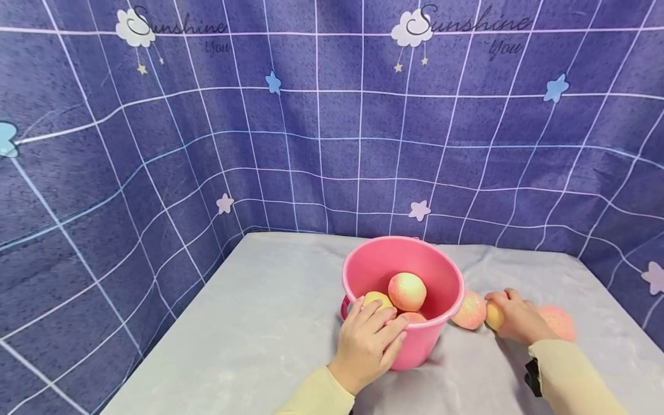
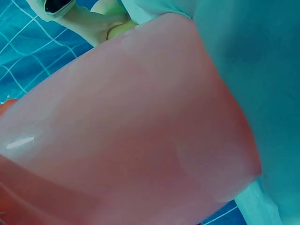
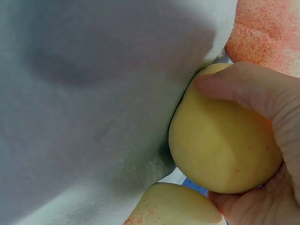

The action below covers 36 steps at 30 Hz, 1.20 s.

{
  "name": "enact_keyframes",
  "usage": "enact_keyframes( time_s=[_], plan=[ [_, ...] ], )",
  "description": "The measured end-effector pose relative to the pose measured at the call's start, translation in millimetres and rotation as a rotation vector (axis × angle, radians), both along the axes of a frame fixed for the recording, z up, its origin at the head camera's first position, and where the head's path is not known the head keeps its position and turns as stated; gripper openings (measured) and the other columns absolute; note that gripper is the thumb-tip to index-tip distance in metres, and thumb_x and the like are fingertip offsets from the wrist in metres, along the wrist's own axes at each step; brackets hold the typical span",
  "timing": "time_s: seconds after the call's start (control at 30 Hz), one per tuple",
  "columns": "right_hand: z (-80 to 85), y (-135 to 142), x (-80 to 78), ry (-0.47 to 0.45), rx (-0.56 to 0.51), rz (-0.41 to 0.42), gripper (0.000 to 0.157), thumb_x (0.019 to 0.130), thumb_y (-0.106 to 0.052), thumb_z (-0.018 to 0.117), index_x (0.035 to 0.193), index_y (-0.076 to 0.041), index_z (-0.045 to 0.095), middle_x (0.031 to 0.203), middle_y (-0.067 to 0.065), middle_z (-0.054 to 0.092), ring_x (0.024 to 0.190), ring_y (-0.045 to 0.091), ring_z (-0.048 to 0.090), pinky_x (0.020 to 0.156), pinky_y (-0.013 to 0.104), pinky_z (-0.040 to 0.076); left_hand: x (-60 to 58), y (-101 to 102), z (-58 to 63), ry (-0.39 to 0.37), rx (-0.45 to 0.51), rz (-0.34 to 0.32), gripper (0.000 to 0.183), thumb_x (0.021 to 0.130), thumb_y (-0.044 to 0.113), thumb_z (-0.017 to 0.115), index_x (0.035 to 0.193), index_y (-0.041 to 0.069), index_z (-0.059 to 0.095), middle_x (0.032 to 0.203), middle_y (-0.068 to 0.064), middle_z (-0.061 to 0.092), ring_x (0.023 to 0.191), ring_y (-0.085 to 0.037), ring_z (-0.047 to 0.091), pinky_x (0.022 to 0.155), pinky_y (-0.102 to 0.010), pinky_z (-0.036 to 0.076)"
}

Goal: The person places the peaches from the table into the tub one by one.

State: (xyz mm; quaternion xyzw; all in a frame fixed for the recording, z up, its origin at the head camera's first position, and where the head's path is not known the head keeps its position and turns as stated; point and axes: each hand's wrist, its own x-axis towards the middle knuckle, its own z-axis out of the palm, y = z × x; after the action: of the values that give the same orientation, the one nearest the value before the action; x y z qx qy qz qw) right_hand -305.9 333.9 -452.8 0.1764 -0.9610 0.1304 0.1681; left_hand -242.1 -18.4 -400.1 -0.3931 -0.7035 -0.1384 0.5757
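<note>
A pink bucket (image 1: 417,346) stands upright on the table with several peaches inside, one yellow (image 1: 377,298) and one pinkish (image 1: 407,291). My left hand (image 1: 365,349) grips its near-left rim, the fingers draped over the edge beside the yellow peach. The left wrist view is mostly filled by the bucket's outer wall (image 2: 126,117); that hand is out of it. Right of the bucket, my right hand (image 1: 519,316) holds a yellow peach (image 3: 225,136) low at the tabletop, thumb on one side and fingers on the other.
A pink-yellow peach (image 1: 470,311) lies between the bucket and my right hand. Another pink peach (image 1: 558,323) sits just beyond that hand's right side. Grey cloth (image 1: 233,323) covers the table, and a blue gridded curtain (image 1: 337,115) hangs behind and at the left.
</note>
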Motion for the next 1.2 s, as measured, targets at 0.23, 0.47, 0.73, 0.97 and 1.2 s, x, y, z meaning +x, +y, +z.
enact_keyframes(
  time_s=[0.23,0.47,0.73,0.97,1.2],
  plan=[
    [-0.9,3,1.3,0.012,-0.001,0.0,0.061,0.046,-0.01,0.084,0.102,-0.006,0.061,0.094,0.022,0.052,0.07,0.035,0.054,0.061,0.054,0.045,0.0,5,-1.7,-0.01,0.021,-0.003,0.029,0.096,0.027,0.047,0.093,0.021,0.075,0.088,0.001,0.067,0.089,-0.022,0.064,0.088,-0.043,0.047],
    [4.9,3,3.8,-0.002,0.008,-0.017,0.052,0.051,-0.016,0.083,0.098,-0.008,0.063,0.088,0.017,0.053,0.064,0.03,0.054,0.055,0.047,0.045,0.9,8,-3.2,-0.004,0.028,-0.001,0.029,0.096,0.027,0.047,0.092,0.022,0.075,0.088,0.002,0.066,0.09,-0.021,0.063,0.087,-0.041,0.047],
    [17.4,0,2.2,0.017,-0.036,-0.017,0.055,0.051,-0.017,0.084,0.101,-0.005,0.064,0.09,0.025,0.054,0.061,0.035,0.057,0.056,0.05,0.048,0.1,6,-2.5,0.012,0.024,0.004,0.029,0.095,0.027,0.048,0.092,0.022,0.076,0.086,0.001,0.066,0.09,-0.02,0.063,0.087,-0.042,0.047],
    [35.2,-4,-1.9,0.053,-0.071,0.046,0.062,0.042,-0.012,0.084,0.099,-0.002,0.063,0.089,0.025,0.054,0.069,0.035,0.057,0.058,0.048,0.048,2.2,3,-4.8,0.0,0.03,0.008,0.03,0.096,0.027,0.047,0.091,0.021,0.076,0.086,0.002,0.065,0.089,-0.021,0.064,0.086,-0.043,0.047],
    [58.1,-7,-5.5,0.045,-0.047,0.078,0.06,0.044,-0.013,0.086,0.098,-0.001,0.063,0.089,0.024,0.055,0.074,0.036,0.057,0.06,0.049,0.049,3.2,2,-3.0,-0.018,0.034,0.022,0.029,0.096,0.028,0.048,0.092,0.021,0.076,0.087,0.001,0.066,0.09,-0.021,0.064,0.089,-0.041,0.047]
  ],
)
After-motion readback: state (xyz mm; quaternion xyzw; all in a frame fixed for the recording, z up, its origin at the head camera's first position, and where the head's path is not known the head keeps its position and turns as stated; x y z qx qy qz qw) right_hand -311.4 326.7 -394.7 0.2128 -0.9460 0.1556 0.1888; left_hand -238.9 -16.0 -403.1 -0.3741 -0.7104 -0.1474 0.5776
